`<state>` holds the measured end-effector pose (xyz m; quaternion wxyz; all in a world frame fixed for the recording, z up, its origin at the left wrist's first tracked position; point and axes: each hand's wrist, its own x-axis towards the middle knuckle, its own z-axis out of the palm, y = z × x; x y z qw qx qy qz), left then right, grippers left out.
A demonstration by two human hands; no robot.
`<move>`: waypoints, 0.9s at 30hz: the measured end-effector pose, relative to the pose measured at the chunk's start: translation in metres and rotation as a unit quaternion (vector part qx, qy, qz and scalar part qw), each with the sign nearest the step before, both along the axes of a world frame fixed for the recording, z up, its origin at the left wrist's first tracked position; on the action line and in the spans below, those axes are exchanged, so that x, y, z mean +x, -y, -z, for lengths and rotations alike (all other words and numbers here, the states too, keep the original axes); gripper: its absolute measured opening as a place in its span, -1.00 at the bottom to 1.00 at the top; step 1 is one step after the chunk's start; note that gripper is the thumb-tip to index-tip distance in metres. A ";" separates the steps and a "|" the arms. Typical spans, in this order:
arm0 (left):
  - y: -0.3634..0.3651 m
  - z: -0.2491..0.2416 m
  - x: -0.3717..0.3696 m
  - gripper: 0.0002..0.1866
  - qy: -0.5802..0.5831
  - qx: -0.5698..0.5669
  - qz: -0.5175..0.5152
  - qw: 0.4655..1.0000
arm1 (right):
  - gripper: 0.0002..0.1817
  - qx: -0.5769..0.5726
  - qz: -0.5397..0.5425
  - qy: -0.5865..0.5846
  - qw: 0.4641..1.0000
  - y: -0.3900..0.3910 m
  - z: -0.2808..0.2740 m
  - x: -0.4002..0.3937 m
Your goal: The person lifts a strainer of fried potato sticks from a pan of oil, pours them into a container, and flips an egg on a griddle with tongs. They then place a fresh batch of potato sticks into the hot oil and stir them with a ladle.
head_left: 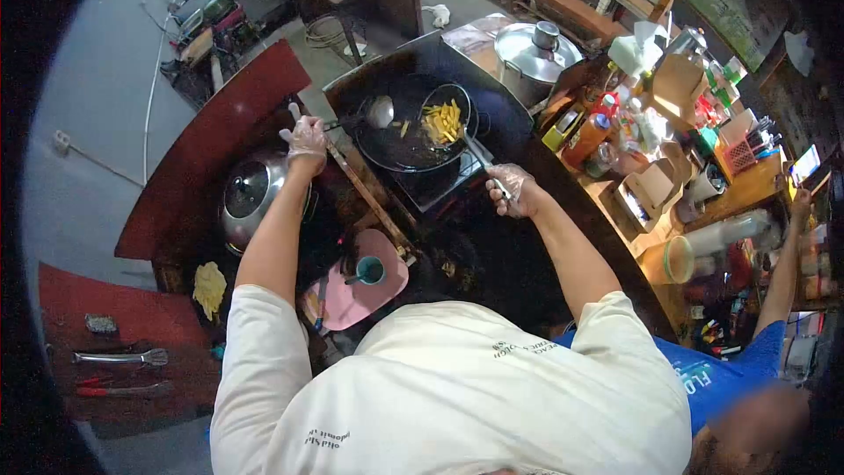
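My right hand (513, 191), in a clear plastic glove, is closed round the metal handle of a strainer (476, 151). Its round basket holds yellow fries (442, 122) over the right side of a dark wok (374, 148). My left hand (307, 139), also gloved, grips the handle of a ladle (380, 112). The ladle's round metal bowl is at the left part of the wok, with a few loose fries beside it. Dark metal stove panels surround the wok.
A lidded pot (538, 46) stands beyond the stove. Bottles and open cardboard boxes (652, 189) crowd the wooden counter at right, where a person in blue (743, 369) holds a phone. Another lidded pot (255, 198) and a pink board (356, 292) with a green cup are at left.
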<state>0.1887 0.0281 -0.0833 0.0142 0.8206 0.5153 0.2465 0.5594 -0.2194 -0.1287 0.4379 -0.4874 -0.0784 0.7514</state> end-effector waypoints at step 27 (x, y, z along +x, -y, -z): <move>0.068 0.046 0.026 -0.75 0.174 -0.043 -0.120 0.976 | -0.63 0.116 -0.024 -0.476 0.871 0.020 0.051 -0.078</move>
